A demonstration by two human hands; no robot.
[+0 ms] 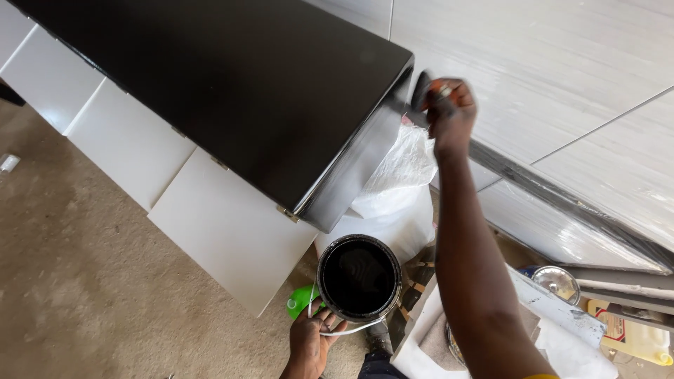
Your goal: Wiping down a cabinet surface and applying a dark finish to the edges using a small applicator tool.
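My left hand (309, 342) grips the white wire handle of an open round can (359, 277) filled with black paint, held low in front of me. My right hand (449, 112) reaches out with the arm extended and is closed on a paintbrush (421, 90), whose dark bristles touch the far end of a cabinet. That cabinet has a glossy black top (232, 84) and a wet black end panel (344, 175). Its white doors (210, 224) face left.
A white woven sack (397, 182) lies under the cabinet's end. A pale tiled wall (562, 84) with a dark skirting strip runs on the right. A green object (300, 300), a metal lid (556, 282), a yellow jug (635, 337) and white boards lie on the concrete floor (77, 281).
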